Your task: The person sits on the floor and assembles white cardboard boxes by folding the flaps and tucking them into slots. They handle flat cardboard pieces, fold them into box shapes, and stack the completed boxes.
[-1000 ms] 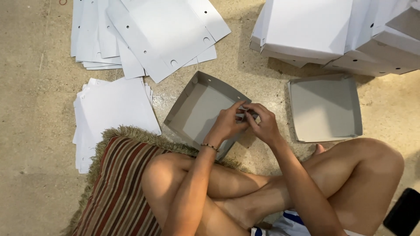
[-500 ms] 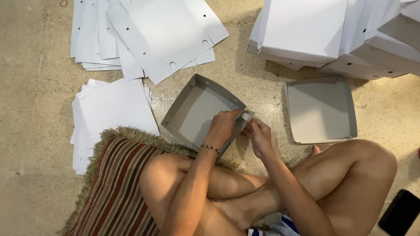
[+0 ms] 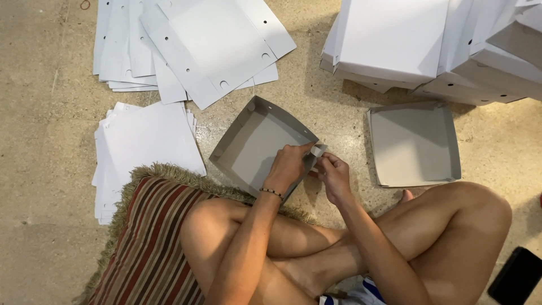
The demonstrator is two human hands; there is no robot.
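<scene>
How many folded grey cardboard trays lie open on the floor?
2. One grey cardboard tray is held at its corner by the left hand and right hand; the other tray lies to the right. Others may hide in the stacks.

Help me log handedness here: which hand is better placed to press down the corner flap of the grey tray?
Probably the right hand: its fingertips pinch the flap at the grey tray's corner, while the left hand braces the wall.

A home floor turned makeshift box-making spot: speckled stone floor (image 3: 45,113), a striped fringed cushion (image 3: 147,243) for a seat, stacks of flat white card sheets (image 3: 192,45) and folded boxes (image 3: 395,39).
</scene>
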